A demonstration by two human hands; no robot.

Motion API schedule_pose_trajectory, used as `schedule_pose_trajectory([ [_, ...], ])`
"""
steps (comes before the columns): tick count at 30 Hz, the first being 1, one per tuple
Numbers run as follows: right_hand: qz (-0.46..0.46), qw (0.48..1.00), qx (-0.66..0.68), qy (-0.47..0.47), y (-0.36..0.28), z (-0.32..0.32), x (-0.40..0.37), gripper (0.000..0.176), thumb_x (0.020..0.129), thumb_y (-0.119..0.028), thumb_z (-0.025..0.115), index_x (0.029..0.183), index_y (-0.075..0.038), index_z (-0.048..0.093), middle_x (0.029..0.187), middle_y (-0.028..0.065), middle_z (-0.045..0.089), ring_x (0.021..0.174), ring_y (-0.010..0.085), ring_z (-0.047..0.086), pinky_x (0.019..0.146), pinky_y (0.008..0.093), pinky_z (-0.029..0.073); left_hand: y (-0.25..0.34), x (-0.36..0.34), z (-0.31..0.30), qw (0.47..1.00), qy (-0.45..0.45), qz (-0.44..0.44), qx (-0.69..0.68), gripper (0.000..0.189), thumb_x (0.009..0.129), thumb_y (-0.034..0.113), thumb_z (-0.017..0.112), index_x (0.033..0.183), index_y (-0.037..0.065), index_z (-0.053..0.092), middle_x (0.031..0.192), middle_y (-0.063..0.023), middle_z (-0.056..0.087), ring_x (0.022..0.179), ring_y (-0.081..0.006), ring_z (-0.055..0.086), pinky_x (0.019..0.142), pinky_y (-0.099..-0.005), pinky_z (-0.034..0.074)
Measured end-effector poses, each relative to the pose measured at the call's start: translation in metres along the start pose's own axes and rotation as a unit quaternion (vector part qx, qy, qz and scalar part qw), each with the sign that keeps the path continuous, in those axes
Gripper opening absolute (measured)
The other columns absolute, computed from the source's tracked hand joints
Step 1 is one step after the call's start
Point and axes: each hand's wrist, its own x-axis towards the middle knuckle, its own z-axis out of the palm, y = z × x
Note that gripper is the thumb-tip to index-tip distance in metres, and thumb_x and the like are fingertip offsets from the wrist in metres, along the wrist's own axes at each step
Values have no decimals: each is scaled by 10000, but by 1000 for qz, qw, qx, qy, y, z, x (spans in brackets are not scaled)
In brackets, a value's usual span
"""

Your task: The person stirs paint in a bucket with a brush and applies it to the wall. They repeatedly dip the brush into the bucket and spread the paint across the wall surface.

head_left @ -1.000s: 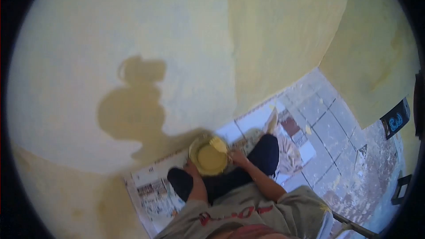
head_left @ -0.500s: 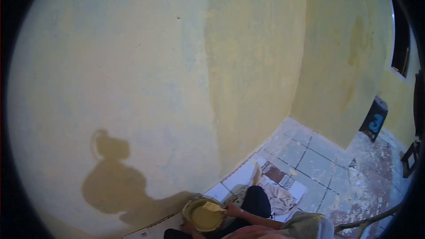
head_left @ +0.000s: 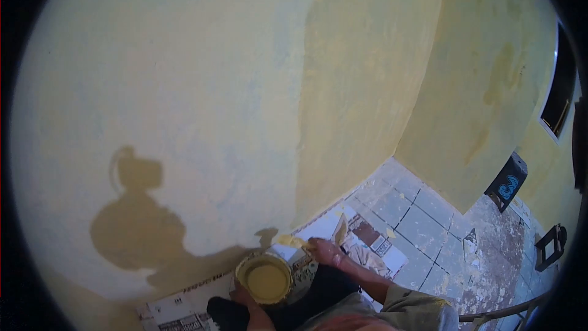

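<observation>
My right hand [head_left: 327,251] is closed around the handle of a brush [head_left: 293,241] coated in yellow paint, held close to the base of the wall [head_left: 214,116]. Just left of and below it, a round bucket [head_left: 267,277] holds yellow paint. My left hand [head_left: 243,297] rests against the bucket's left side, its fingers partly hidden. The brush's shadow falls on the wall beside it.
Printed cardboard [head_left: 177,311] lies along the wall's foot. A crumpled cloth [head_left: 366,260] is right of my right hand. Paint-spattered tiles [head_left: 422,227] spread rightward, with a dark box [head_left: 507,182] and a black frame-like object [head_left: 550,247] farther off.
My right hand has lifted the brush from over the bucket up to the wall side. The view has shifted, and the bucket appears lower and farther left.
</observation>
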Motion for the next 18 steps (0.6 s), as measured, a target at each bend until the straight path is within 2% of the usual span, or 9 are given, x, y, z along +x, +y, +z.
schedule_pose_trajectory([
  [2,36,999,21,28,-8,-10,2,160,767,-205,495,819,-58,528,746,168,560,745,353,546,640,432,440,-5,1,0,1000,13,10,-16,569,712,422,622,765,-139,538,733,-243,574,670,-295,557,626,-384,439],
  [4,41,998,-4,37,13,6,14,150,750,-175,494,782,-37,544,720,172,559,740,350,550,653,428,445,-9,0,-3,999,21,21,-33,570,710,424,624,754,-138,539,722,-243,574,660,-296,557,621,-387,439],
  [6,86,992,-78,-46,33,26,27,149,719,-148,499,746,-12,555,708,188,564,745,350,554,672,428,449,-11,-1,-2,998,41,23,-40,571,707,425,626,744,-138,541,710,-243,575,651,-297,557,615,-390,439],
  [9,160,986,-40,-39,37,44,44,189,682,-131,498,771,13,585,774,217,579,784,355,567,722,409,457,9,-16,-10,994,109,-17,-15,552,688,421,647,713,-117,526,669,-215,567,606,-280,537,588,-383,436],
  [10,181,982,-31,-44,39,48,51,216,669,-129,500,794,15,603,825,222,586,801,358,573,738,397,463,15,-21,-13,993,112,-22,-8,552,688,421,647,713,-117,526,669,-215,567,606,-280,537,588,-383,436],
  [12,211,976,-30,-41,35,50,67,192,671,-127,505,756,14,604,816,223,585,795,358,572,734,404,461,23,-27,-17,995,92,-21,-44,548,674,430,660,695,-96,509,653,-197,558,593,-280,530,581,-391,431],
  [14,226,974,-2,12,23,37,85,180,674,-134,507,736,2,608,790,223,584,762,359,575,701,414,464,15,-21,-14,995,92,-21,-40,564,669,447,658,702,-95,507,668,-202,558,607,-290,531,590,-397,430],
  [16,169,981,-19,95,13,7,105,160,677,-134,512,715,-10,604,743,215,585,715,364,574,657,420,468,14,-19,-14,995,89,-19,-36,580,665,463,656,709,-95,505,684,-206,559,620,-300,533,600,-402,429],
  [18,98,983,-57,146,-4,-50,122,135,673,-127,519,705,-22,597,704,210,577,684,367,567,623,428,462,18,-21,-15,996,87,-18,-1,601,657,488,650,711,-94,507,712,-212,558,639,-304,533,621,-409,427],
])
